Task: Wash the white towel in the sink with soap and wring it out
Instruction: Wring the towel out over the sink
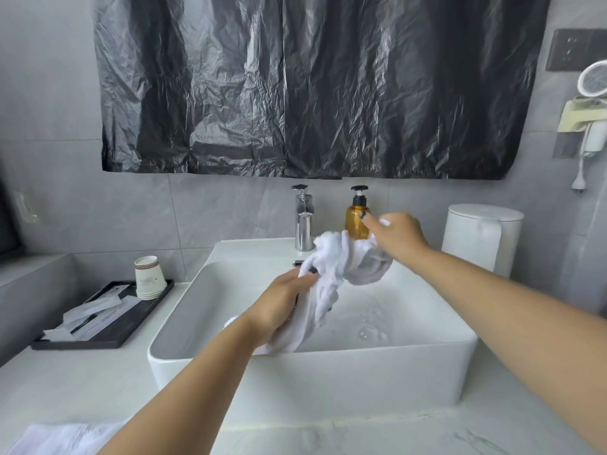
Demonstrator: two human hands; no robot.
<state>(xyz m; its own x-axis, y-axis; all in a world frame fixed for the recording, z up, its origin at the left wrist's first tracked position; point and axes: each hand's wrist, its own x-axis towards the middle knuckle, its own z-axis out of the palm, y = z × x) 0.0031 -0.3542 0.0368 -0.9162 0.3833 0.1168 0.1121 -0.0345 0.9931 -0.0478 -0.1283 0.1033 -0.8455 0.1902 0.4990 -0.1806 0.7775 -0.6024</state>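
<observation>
The sink (230, 366) is sitting on the table (82, 382), a little water pooling in its basin, and everything else is being placed against it. Behind its back rim the tap (303, 224) and the amber soap bottle (357, 218) are standing side by side.

The white towel (341, 267) is hanging bunched above the basin, stretched between both hands, one tail drooping over the sink's near rim. It is looking soaked, so it is probably handling heavy, limp and a bit slippery, though not fragile.

The left hand (279, 307) is clamping its grip round the lower bunch over the near part of the sink. The right hand (399, 233) is gripping the upper end near the soap bottle, forefinger sticking out. For wringing, full fists on thick gathered cloth, well apart, should be holding best.
</observation>
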